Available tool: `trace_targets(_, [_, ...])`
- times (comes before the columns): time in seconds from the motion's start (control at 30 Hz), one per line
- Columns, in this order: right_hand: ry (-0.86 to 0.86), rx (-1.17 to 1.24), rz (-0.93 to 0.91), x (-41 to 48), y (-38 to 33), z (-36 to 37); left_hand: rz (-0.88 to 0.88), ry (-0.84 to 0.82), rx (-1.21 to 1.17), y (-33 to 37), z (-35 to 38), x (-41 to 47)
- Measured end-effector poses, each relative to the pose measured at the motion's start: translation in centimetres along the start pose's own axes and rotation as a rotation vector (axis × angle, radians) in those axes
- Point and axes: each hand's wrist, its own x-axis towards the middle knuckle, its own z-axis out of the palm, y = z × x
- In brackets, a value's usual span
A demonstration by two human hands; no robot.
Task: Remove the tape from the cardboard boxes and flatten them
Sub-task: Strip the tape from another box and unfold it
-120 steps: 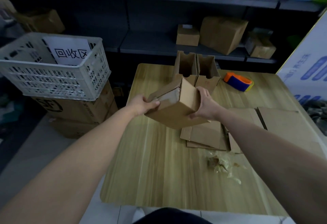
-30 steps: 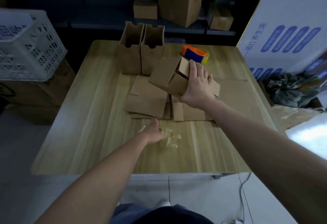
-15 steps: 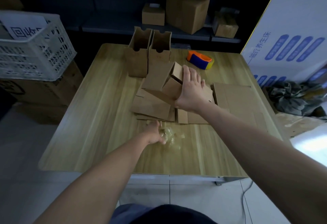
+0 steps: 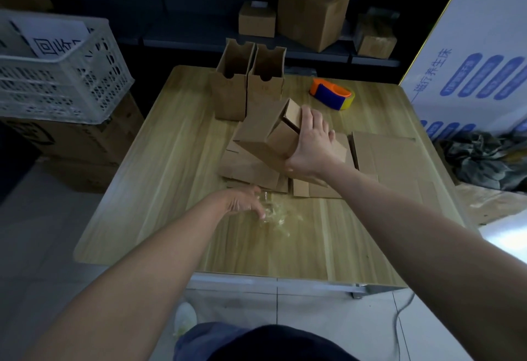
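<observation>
My right hand point(image 4: 310, 146) has fingers point(image 4: 309, 116) clamped on box point(image 4: 265, 135), tilted atop flattened stack point(image 4: 245, 166) on tabletop point(image 4: 171, 175); could slide off. Left hand point(image 4: 242, 202) at tape scraps point(image 4: 275, 215), blurred, can't tell grip; sticky tape may cling.

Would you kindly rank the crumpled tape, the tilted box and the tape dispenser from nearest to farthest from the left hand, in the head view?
1. the crumpled tape, right by the left hand.
2. the tilted box, farther back, gripped by the right hand.
3. the tape dispenser, far back on the right.
</observation>
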Motion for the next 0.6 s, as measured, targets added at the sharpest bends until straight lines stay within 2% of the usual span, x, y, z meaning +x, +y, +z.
trace_targets(0.1, [-0.015, -0.003, -0.003, 0.0, -0.2, 0.3, -0.051, -0.071, -0.050, -0.1, 0.0, -0.2])
trace_targets(0.17, [-0.031, -0.003, 0.001, 0.1, -0.4, 0.4, -0.050, 0.016, 0.047, -0.2, 0.3, 0.0])
trace_targets(0.23, [-0.044, -0.007, 0.000, 0.2, -0.6, 0.4, -0.005, 0.197, 0.122, -0.5, 0.6, 0.5])
trace_targets(0.3, [-0.051, -0.010, -0.004, 0.2, -0.7, 0.3, 0.035, 0.337, 0.074, -1.2, 0.8, 1.2])
trace_targets(0.43, [-0.041, -0.010, -0.011, 0.3, -0.5, 0.2, 0.110, 0.455, -0.049, -1.6, 1.2, 1.8])
trace_targets(0.6, [-0.032, -0.003, 0.000, 0.3, 0.2, -0.1, 0.083, 0.521, -0.024, -0.8, 1.5, 2.5])
